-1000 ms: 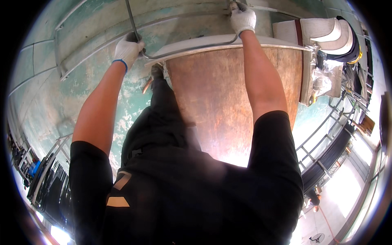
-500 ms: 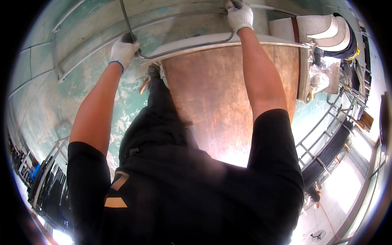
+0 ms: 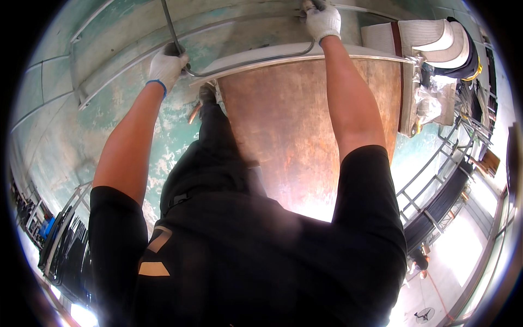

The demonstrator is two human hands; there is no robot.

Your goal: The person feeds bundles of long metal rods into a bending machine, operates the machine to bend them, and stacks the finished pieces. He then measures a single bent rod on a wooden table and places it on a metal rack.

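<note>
A thin grey metal tube [image 3: 250, 65], bent into a U shape, lies across the far edge of a brown wooden tabletop [image 3: 305, 109]. My left hand [image 3: 166, 66], in a white glove with dark fingertips and a blue cuff, is closed around the tube near its left bend. From there the tube's left leg runs up and out of view. My right hand [image 3: 323, 22], gloved the same way, grips the tube at its right leg, beyond the tabletop's edge. The fingers of my right hand are partly hidden.
A ribbed pale cushion-like stack [image 3: 378, 39] and clear plastic wrapping [image 3: 427, 103] are at the tabletop's right. Metal racks [image 3: 436, 180] stand farther right, with a person [image 3: 419, 261] in the distance. Black items [image 3: 68, 256] are racked at lower left. The floor [image 3: 125, 103] is worn green.
Both hands keep their grip on the bent tube. The hands and tube sit very slightly farther right in the picture, as does the tabletop.
</note>
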